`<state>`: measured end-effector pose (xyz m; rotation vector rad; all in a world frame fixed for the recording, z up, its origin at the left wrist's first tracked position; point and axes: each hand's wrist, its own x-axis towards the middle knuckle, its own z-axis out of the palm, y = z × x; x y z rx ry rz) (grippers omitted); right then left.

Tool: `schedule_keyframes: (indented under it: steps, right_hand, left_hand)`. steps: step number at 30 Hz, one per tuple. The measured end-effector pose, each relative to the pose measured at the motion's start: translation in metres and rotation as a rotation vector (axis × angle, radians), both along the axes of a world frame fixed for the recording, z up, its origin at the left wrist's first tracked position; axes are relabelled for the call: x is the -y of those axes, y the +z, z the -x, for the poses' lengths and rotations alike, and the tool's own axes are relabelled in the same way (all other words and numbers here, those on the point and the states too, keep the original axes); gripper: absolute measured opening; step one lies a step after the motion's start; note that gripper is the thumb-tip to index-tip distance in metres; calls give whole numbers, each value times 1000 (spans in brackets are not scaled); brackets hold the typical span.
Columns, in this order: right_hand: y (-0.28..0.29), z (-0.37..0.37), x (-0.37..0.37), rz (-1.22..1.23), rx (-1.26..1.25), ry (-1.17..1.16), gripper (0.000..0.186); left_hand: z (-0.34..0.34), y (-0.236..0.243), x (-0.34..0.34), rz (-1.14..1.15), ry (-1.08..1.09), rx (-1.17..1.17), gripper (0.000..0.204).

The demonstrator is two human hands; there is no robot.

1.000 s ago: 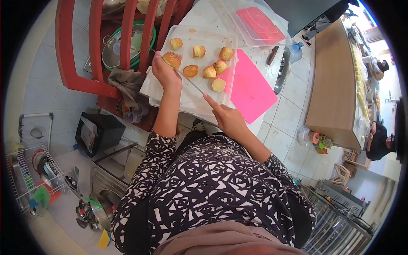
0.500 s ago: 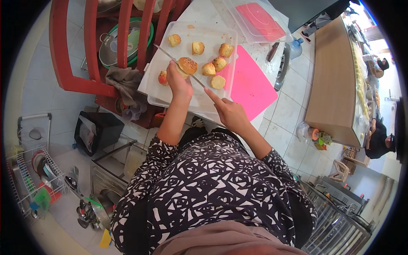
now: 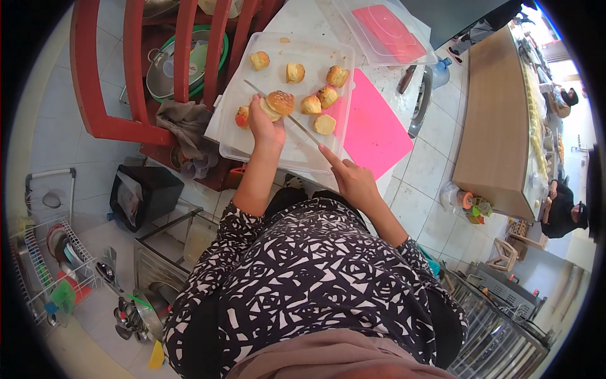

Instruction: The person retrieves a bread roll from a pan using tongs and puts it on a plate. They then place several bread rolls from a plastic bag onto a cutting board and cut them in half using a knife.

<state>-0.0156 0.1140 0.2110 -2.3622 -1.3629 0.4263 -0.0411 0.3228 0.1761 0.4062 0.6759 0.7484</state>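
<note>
My left hand (image 3: 266, 129) is closed around a small golden bun (image 3: 280, 101) with seeds on top, holding it tilted above a shallow translucent plastic tray (image 3: 303, 151). In my right hand (image 3: 355, 184) is a long thin knife (image 3: 305, 130), index finger stretched along it. The blade lies across the bun between its browned top and pale lower part; whether it is cut through is hidden. Several small baked pieces sit in the tray, among them a pale round one (image 3: 324, 124) and a reddish-topped one (image 3: 242, 117) beside my left hand.
Right of the tray lies a pink cutting mat (image 3: 382, 129) on the white table. Behind are a clear plastic lid (image 3: 429, 58) and a dark-handled tool (image 3: 406, 79). A red slatted chair (image 3: 132, 129) with a grey cloth (image 3: 184, 123) stands left. People work at a far counter.
My right hand has drawn the knife down and to the right, so less blade sticks out past the bun. My left hand stays nearly in place with the bun.
</note>
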Motion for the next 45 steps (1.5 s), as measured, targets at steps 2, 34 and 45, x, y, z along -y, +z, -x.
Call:
schedule_keyframes:
  steps: [2,34,45]
  right_hand:
    - [0,1,3,-41,10,14,60]
    - [22,-32,29,-422,-61,-332,59]
    - [21,-13,19,-435,-131,-269,57]
  left_hand:
    - [-1,-5,-2,-55,101,9,30]
    - [-69,11,-151,-2436,-824,-1183,41]
    - [-75,14,-139,-2098,-772,-1175,43]
